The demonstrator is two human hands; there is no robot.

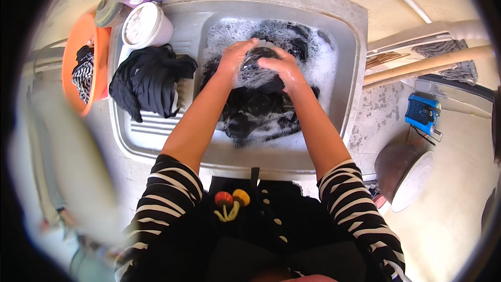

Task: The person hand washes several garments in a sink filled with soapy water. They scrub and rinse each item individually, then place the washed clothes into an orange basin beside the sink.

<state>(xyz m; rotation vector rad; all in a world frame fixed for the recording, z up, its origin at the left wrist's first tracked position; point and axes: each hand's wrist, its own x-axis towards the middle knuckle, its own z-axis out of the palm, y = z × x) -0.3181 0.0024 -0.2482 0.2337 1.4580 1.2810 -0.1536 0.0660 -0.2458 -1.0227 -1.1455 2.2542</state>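
Note:
Both hands are over the basin of a laundry sink [339, 86] full of soapy water. My left hand [235, 58] and my right hand [285, 69] press in from either side on a wet, suds-covered dark garment [260, 64]. More black cloth [254, 105] lies soaked below and around them, partly under white foam [325, 70]. Another dark piece [299, 47] floats toward the basin's far side. On the ribbed drainboard [152, 130] to the left rests a bunched black garment [150, 80].
A white bucket [156, 27] stands on the drainboard's far corner. Beyond the sink's left edge is an orange tub [100, 66] with striped clothing [83, 78]. Wooden poles [426, 64] and a mop head [450, 56] reach the right edge. A metal basin [399, 172] sits lower right.

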